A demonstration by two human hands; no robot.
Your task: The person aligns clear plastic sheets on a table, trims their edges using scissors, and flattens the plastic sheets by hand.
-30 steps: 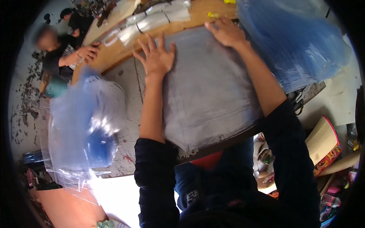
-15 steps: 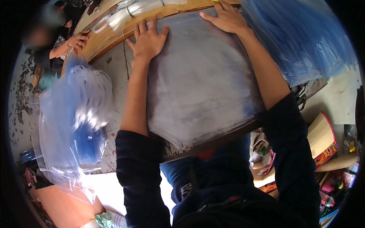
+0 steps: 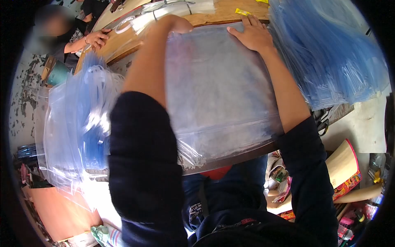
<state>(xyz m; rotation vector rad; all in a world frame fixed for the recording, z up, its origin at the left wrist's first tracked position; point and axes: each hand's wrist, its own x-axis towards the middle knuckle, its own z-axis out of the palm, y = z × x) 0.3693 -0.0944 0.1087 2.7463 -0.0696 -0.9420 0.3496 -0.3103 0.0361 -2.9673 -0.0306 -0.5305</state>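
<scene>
A stack of clear plastic sheets (image 3: 222, 86) lies before me at the table's near edge, its lower corner layers fanned and wrinkled. My right hand (image 3: 255, 36) rests flat on its far right corner, fingers stretched toward the wooden board. At the far left corner, my left hand (image 3: 176, 24) is bent over at the wrist above the sheets' far edge. Most of its fingers are hidden from view, so I cannot make out whether it holds anything.
Bluish plastic sheets are heaped at the right (image 3: 329, 61), and another looped pile (image 3: 74, 123) stands at the left. Beyond lies a wooden board (image 3: 224, 12) with bundled clear plastic (image 3: 177, 10) on it. Scissors (image 3: 324, 123) sit at right. Another person's hand (image 3: 97, 39) touches the board.
My left hand has lifted from its flat, spread pose and turned over at the wrist, its forearm raised. My right hand stays flat on the sheets. The view has shifted slightly.
</scene>
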